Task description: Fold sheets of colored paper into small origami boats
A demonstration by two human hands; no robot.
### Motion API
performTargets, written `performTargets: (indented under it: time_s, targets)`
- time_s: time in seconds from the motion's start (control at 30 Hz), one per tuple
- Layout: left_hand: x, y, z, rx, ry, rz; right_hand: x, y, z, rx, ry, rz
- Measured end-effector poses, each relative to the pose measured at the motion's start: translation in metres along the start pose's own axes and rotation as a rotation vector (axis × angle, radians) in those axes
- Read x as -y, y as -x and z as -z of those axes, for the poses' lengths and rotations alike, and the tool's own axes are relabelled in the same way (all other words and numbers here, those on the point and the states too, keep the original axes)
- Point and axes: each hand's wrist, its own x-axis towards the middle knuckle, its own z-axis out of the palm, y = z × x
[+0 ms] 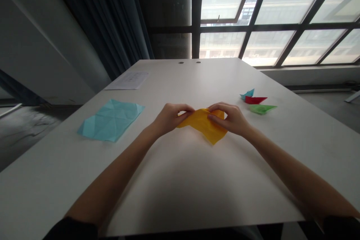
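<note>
A partly folded sheet of orange paper (204, 126) lies at the middle of the white table (180, 180). My left hand (170, 117) pinches its left corner, fingers curled round the edge. My right hand (232, 119) grips the paper's right part, thumb and fingers pressed together on a fold. Both forearms reach in from the near edge of the table.
A creased light-blue sheet (111, 120) lies flat to the left. Three folded paper boats, teal (248, 93), red (254, 99) and green (262, 108), sit to the right. A printed white sheet (128, 80) lies at the far left. Windows and a dark curtain stand beyond the table.
</note>
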Motion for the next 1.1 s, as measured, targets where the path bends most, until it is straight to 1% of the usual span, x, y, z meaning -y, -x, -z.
performTargets:
  time_s: [0.03,0.1,0.13,0.2,0.23,0.27,0.3,0.33,0.4,0.43,0.5,0.63,0.73,0.83,1.0,1.1]
  targets:
    - [0.002,-0.001,0.0,-0.011,0.011,0.008,0.0,0.0,0.0,0.001,-0.002,-0.001]
    - [0.009,-0.003,0.003,-0.075,0.021,0.062,-0.001,0.0,0.0,-0.006,0.001,-0.004]
    - [0.016,-0.004,0.005,-0.131,0.022,0.118,-0.002,0.0,0.001,-0.013,0.005,-0.003]
    - [0.031,-0.005,0.012,-0.168,0.052,0.298,-0.003,-0.001,0.001,-0.031,0.018,0.005]
    - [0.039,-0.006,0.016,-0.142,0.12,0.391,-0.004,-0.001,0.002,-0.038,0.025,0.012]
    - [0.046,-0.005,0.019,-0.076,0.22,0.478,-0.004,-0.001,0.002,-0.043,0.03,0.019]
    - [0.052,-0.005,0.022,0.052,0.348,0.557,-0.005,-0.001,0.002,-0.045,0.033,0.026]
    - [0.057,-0.004,0.025,0.159,0.474,0.605,-0.006,-0.001,0.001,-0.042,0.033,0.033]
    - [0.061,-0.002,0.028,0.3,0.645,0.674,-0.006,-0.001,0.001,-0.026,0.024,0.053]
    - [0.061,-0.001,0.028,0.328,0.692,0.693,-0.005,-0.001,0.001,-0.016,0.015,0.064]
    - [0.058,0.0,0.026,0.334,0.761,0.715,-0.005,0.0,0.0,0.002,-0.006,0.083]
    - [0.047,-0.001,0.019,0.272,0.992,0.685,-0.004,0.0,0.0,0.0,-0.031,0.11]
    - [0.042,-0.002,0.013,0.249,1.097,0.689,-0.003,0.0,0.001,-0.012,-0.036,0.126]
    - [0.043,-0.002,0.005,0.277,1.138,0.724,-0.002,0.001,-0.001,-0.015,-0.04,0.131]
    - [0.048,0.001,-0.004,0.39,1.147,0.745,-0.001,0.0,-0.004,0.009,-0.043,0.141]
    - [0.05,0.001,-0.004,0.368,1.14,0.736,-0.001,0.0,-0.004,0.003,-0.042,0.144]
